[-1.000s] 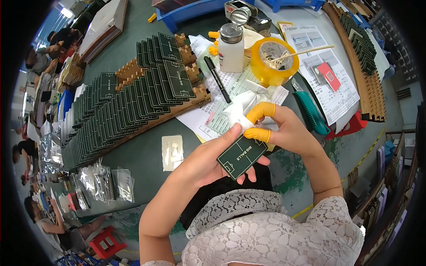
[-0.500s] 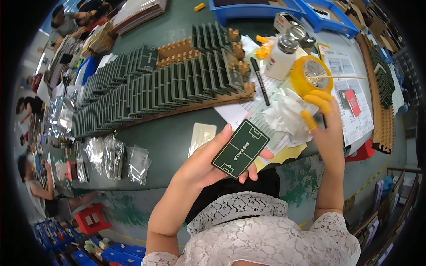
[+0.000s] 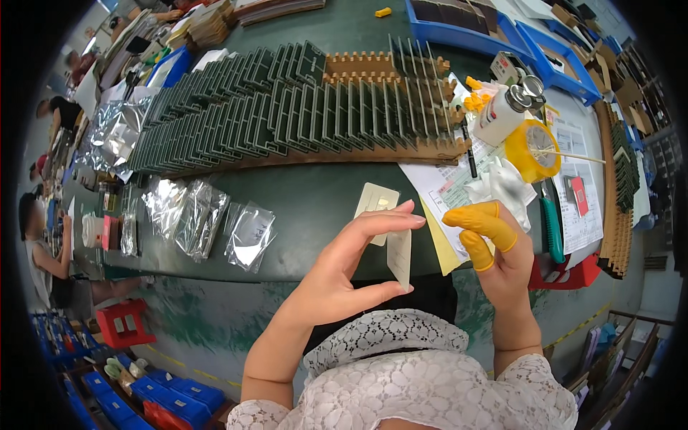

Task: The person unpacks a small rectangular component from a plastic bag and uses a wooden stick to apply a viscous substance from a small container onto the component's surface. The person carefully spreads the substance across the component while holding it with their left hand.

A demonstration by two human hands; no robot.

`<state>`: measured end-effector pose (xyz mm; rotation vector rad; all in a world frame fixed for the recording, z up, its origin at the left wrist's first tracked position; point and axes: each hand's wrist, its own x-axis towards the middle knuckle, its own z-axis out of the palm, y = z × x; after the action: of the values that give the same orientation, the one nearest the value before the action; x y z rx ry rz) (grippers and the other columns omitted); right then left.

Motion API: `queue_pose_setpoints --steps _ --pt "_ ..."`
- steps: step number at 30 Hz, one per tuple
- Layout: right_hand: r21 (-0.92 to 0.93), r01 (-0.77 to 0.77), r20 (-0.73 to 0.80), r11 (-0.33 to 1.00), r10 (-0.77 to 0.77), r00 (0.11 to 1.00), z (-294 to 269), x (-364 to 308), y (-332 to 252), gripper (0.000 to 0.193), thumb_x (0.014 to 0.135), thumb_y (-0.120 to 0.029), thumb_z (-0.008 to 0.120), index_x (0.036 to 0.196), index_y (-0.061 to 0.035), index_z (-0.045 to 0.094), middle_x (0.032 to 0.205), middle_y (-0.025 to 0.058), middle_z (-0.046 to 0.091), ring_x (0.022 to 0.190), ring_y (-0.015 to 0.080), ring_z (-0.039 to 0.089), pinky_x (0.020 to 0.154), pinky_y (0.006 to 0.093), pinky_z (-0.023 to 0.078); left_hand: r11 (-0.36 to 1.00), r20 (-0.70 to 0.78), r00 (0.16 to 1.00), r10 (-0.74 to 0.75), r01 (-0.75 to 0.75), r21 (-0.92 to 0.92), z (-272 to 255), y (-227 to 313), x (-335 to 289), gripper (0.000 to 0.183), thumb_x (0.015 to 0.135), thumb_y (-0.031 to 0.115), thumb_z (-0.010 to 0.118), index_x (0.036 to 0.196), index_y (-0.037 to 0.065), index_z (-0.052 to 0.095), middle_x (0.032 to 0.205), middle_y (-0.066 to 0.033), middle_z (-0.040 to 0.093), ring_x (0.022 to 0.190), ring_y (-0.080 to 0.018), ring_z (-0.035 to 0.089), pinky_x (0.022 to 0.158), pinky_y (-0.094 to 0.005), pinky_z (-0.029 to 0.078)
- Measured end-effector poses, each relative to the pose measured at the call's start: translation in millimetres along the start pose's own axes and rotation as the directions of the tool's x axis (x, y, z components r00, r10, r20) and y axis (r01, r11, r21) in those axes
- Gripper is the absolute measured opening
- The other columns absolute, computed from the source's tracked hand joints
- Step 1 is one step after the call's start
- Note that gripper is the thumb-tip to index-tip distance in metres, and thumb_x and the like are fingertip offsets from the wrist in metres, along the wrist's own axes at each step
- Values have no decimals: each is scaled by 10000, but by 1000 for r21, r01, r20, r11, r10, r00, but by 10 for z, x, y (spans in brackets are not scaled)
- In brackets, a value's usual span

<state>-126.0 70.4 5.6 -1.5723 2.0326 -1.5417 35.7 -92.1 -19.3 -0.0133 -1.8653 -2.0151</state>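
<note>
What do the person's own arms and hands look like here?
Short, pale lace sleeves with a floral pattern leave both forearms bare. The left hand has no visible covering. The right hand wears yellow finger covers on the thumb and at least one finger.

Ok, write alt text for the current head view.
A person's left hand holds a thin card, pale side showing, by its edges; the right hand, with yellow finger covers, hovers beside it without touching. Behind, rows of dark green cards stand in brown slotted racks on a green table, near yellow tape and crumpled white tissue.
</note>
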Motion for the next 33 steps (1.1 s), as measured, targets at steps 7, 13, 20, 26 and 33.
queue_pose_setpoints --steps 7,13,20,26,33 --pt "-6 63 71 998 -62 996 139 12 -60 258 843 19 684 1099 -12 683 998 114 674 814 237 607 703 314 489 1000 -34 999 20 -21 -7 -74 9 -99 672 687 -95 772 1293 21 505 1342 -172 547 1389 -318 405 1179 -463 259" --pt "-43 70 56 997 -68 996 206 14 -79 253 840 32 678 1090 -8 680 977 112 675 790 243 615 697 302 495 995 -93 994 -54 46 -89 -76 44 -147 715 718 -67 768 1355 1 450 1319 -170 553 1294 -283 502 1116 -420 355" --pt "88 -34 407 995 -5 913 195 -24 -130 837 692 -252 875 1411 -86 479 1422 128 445 1282 323 414 1063 429 344 851 -157 907 -391 292 -437 -48 73 -234 594 905 15 666 1415 26 360 1217 -170 568 1063 -218 641 899 -314 528" --pt "79 -62 474 995 17 880 392 -38 -84 1021 655 -285 895 1500 -107 351 1518 134 319 1322 354 366 1100 441 309 818 -149 889 -434 320 -478 -40 21 -262 554 940 57 640 1409 14 349 1194 -176 577 1004 -208 660 844 -297 535" --pt "155 -119 489 981 29 872 504 3 -36 1063 657 -261 892 1524 -116 295 1506 126 366 1306 345 395 1087 430 329 781 -150 860 -487 352 -516 -21 31 -291 650 911 39 672 1434 9 288 1218 -180 553 997 -207 651 834 -298 542"
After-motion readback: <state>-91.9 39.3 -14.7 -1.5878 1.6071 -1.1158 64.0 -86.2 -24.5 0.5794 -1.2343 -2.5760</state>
